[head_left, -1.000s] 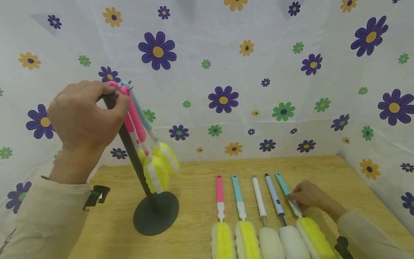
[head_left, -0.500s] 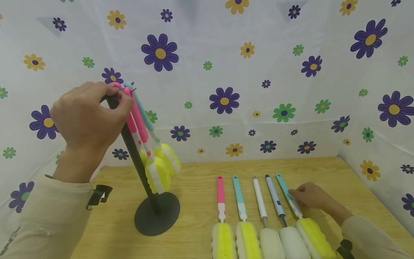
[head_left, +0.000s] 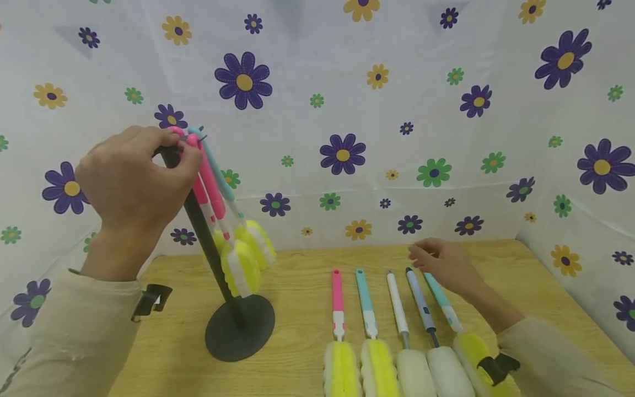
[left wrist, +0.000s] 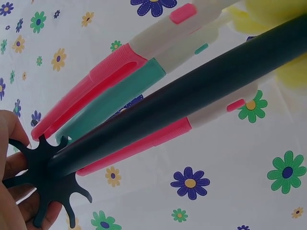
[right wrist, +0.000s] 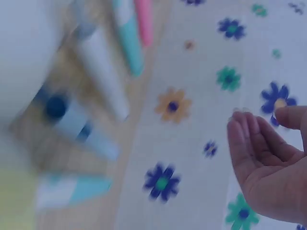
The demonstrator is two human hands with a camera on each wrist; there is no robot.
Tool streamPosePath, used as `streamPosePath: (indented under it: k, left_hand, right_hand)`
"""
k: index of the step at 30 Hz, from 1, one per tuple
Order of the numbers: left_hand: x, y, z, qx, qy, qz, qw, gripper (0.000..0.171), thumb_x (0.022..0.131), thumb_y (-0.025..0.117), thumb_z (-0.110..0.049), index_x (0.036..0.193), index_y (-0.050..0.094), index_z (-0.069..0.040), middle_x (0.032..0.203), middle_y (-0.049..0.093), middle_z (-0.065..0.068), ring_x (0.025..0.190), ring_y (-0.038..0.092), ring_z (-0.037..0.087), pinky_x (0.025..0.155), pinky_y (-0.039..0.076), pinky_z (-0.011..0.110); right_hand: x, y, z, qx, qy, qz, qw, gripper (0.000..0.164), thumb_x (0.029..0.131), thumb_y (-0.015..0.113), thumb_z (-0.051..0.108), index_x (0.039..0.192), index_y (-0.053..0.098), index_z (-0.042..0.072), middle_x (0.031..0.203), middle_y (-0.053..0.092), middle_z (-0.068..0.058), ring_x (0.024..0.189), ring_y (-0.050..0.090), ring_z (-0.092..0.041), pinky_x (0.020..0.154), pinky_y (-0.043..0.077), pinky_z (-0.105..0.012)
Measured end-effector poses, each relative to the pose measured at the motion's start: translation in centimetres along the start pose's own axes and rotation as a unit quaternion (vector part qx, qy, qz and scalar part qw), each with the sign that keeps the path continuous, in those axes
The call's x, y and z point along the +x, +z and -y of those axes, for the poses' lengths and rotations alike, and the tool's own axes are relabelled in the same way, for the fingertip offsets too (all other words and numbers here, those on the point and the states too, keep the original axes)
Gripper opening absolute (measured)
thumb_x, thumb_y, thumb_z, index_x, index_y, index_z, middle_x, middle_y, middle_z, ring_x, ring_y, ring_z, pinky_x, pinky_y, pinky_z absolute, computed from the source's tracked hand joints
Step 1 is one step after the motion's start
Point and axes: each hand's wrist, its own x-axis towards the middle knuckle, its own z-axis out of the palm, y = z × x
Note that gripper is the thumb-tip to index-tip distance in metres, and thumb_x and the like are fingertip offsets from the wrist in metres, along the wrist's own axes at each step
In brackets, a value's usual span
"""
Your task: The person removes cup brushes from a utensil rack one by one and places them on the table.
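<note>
A black stand (head_left: 208,248) with a round base and curved top hooks is rising through the left of the head view, with two pink-handled brushes (head_left: 212,184) and a turquoise-handled brush (head_left: 218,173) hanging from it, their sponge heads showing yellow and white. At upper left, the left hand (head_left: 141,176) is gripping the stand's hooked top. Toward lower right, the right hand (head_left: 444,264) is holding nothing, fingers loosely bent, hovering apart from a turquoise-and-white brush (head_left: 441,295) lying beneath.
</note>
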Motion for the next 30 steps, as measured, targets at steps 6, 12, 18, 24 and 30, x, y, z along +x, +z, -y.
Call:
streamPosePath:
  k: [6,12,18,24,30]
  left_hand:
    - [-0.1,0.0,0.6,-0.004,-0.012,0.006,0.9999,0.038,0.078,0.054,-0.033,0.086,0.069,0.001,0.083,0.066,0.016,0.065,0.059,0.037,0.046,0.027,0.039]
    - [0.0,0.2,1.0,-0.021,-0.017,0.002,0.9996,0.034,0.077,0.055,-0.029,0.088,0.070,0.000,0.084,0.067,0.014,0.068,0.061,0.036,0.046,0.026,0.038]
    - [0.0,0.3,1.3,-0.038,-0.022,0.001,0.9991,0.032,0.077,0.056,-0.027,0.092,0.070,-0.003,0.087,0.067,0.011,0.076,0.063,0.032,0.048,0.027,0.033]
    - [0.3,0.6,1.3,-0.037,-0.007,0.005,0.9993,0.032,0.078,0.055,-0.027,0.093,0.070,-0.003,0.088,0.067,0.010,0.077,0.063,0.031,0.049,0.031,0.034]
    - [0.6,0.6,1.6,-0.024,0.014,0.008,0.9996,0.033,0.079,0.054,-0.027,0.092,0.070,-0.002,0.088,0.067,0.011,0.073,0.063,0.033,0.047,0.036,0.039]
  right_hand:
    - [1.7,4.2,6.0,0.155,-0.082,0.005,0.984,0.034,0.088,0.051,0.035,0.107,0.058,0.007,0.097,0.061,-0.011,0.087,0.060,-0.022,0.075,0.048,-0.031]
    - [3.5,8.3,10.9,0.173,-0.170,0.027,0.970,0.029,0.088,0.052,0.031,0.109,0.059,0.013,0.099,0.062,-0.002,0.088,0.060,-0.014,0.076,0.047,-0.029]
    - [4.9,11.2,15.5,0.137,-0.245,0.033,0.959,0.030,0.087,0.053,0.033,0.111,0.059,0.016,0.105,0.060,0.007,0.091,0.057,-0.007,0.076,0.046,-0.026]
    - [5.5,14.1,19.2,0.105,-0.302,0.015,0.947,0.039,0.085,0.056,0.033,0.118,0.055,0.011,0.113,0.057,0.003,0.100,0.053,-0.005,0.082,0.043,-0.022]
    - [6.5,16.4,21.6,0.069,-0.283,-0.050,0.955,0.045,0.083,0.056,0.037,0.119,0.053,0.010,0.110,0.057,0.002,0.099,0.053,-0.004,0.081,0.041,-0.016]
